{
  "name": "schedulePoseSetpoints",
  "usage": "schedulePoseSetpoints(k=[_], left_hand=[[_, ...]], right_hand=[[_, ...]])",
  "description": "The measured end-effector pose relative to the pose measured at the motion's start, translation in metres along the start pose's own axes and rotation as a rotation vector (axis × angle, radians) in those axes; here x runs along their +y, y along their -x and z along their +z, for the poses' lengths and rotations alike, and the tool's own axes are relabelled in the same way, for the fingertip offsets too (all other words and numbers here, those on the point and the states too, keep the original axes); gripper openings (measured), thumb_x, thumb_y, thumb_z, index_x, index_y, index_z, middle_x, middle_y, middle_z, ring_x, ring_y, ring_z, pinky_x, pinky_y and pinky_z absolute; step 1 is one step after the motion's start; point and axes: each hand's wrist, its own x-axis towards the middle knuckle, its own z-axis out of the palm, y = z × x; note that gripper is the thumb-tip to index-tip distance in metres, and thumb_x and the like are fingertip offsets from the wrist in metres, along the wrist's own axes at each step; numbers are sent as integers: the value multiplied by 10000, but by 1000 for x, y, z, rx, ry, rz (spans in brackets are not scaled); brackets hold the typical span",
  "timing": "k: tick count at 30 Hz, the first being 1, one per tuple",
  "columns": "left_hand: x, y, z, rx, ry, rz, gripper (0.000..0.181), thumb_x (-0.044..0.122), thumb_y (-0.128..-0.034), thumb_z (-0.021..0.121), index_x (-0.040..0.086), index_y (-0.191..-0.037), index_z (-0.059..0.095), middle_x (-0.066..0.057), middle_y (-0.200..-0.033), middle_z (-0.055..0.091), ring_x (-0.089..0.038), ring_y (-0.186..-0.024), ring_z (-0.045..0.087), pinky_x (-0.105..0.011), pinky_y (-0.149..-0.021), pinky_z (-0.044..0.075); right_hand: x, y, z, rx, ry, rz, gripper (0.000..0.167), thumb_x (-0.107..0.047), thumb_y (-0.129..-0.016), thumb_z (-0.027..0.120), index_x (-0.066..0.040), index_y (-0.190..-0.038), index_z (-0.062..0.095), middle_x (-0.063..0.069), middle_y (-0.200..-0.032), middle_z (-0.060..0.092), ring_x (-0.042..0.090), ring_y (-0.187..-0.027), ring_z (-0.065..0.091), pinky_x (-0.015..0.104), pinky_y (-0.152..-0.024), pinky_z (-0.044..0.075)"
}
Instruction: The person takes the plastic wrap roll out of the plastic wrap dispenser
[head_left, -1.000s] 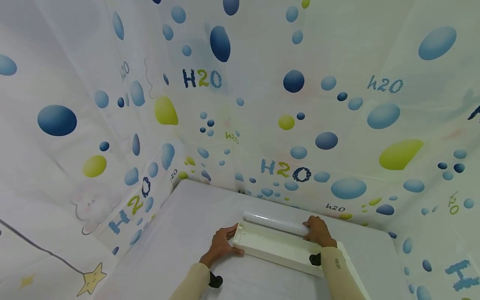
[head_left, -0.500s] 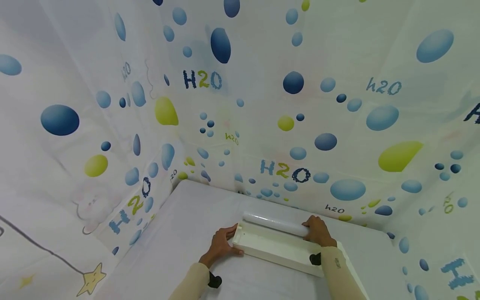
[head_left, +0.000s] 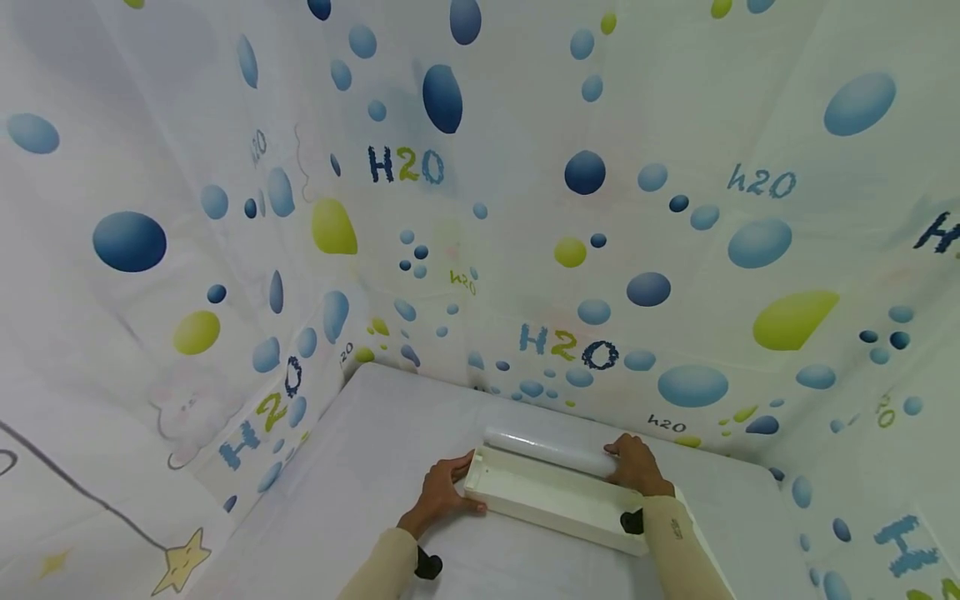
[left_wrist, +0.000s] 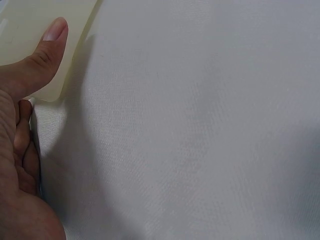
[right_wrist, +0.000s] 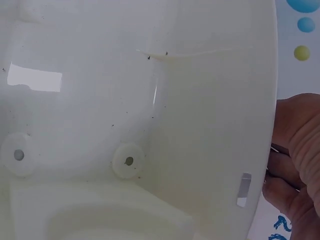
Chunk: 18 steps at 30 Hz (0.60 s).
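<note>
A long cream plastic box (head_left: 555,493) lies on the white-covered table, its hollow upper side facing up. My left hand (head_left: 442,493) grips its left end, with the thumb (left_wrist: 50,47) flat on the near face and fingers behind the end. Along the far side lies a roll of shiny plastic film (head_left: 547,450). My right hand (head_left: 637,467) holds the roll's right end, close against the box's far wall. In the right wrist view, the box interior (right_wrist: 100,100) shows ring-shaped bosses, and curled fingers (right_wrist: 285,192) sit outside its wall; the roll is hidden there.
The white tabletop (head_left: 390,417) meets hanging sheets (head_left: 510,208) printed with coloured drops and "H2O" at the back and sides. A narrow pale strip (head_left: 701,537) runs beside the right sleeve. Black wrist cameras (head_left: 429,565) sit at the cuffs.
The head view has shifted slightly, so the printed sheet sits a little lower. The hands, box and roll keep their places.
</note>
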Motion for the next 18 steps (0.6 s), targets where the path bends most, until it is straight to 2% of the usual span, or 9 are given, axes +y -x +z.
schedulePoseSetpoints(k=[7, 10, 14, 16, 18], left_hand=[[3, 0, 2, -23, 60, -3, 1136, 295, -581, 1103, 9, -1547, 578, -147, -1480, 677, -400, -1384, 669, -663, -1175, 507], [4, 0, 0, -21, 54, 18, 1126, 290, -606, 1096, -4, -1554, 566, -153, -1494, 667, -389, -1377, 676, -637, -1176, 519], [5, -5, -15, 9, 26, 51, 1116, 237, -636, 1083, -41, -1567, 535, -202, -1514, 642, -419, -1384, 662, -638, -1171, 518], [6, -7, -24, 3, 22, 42, 1125, 207, -651, 1076, -51, -1585, 505, -224, -1541, 612, -440, -1410, 635, -644, -1187, 497], [5, -9, -31, -28, 23, 37, 1143, 203, -673, 1068, -68, -1605, 462, -246, -1576, 571, -457, -1440, 602, -639, -1204, 480]], right_hand=[[2, 11, -7, 21, 42, -21, 699, -98, -713, 1024, 101, -1316, 732, 259, -1203, 733, 453, -1131, 672, 629, -1071, 553], [-2, 11, -10, 21, 58, -32, 722, -204, -788, 997, 92, -1374, 699, 284, -1272, 723, 478, -1183, 659, 639, -1098, 537], [-20, -2, -17, 1, 15, -48, 720, -387, -981, 820, 79, -1487, 610, 327, -1460, 646, 546, -1351, 588, 693, -1171, 469], [-29, -8, -20, -8, -17, -69, 737, -437, -1047, 714, 83, -1542, 548, 350, -1563, 563, 585, -1447, 515, 725, -1205, 425], [-36, -13, -23, -26, -42, -80, 771, -470, -1088, 625, 79, -1604, 463, 359, -1656, 450, 607, -1530, 415, 760, -1236, 367]])
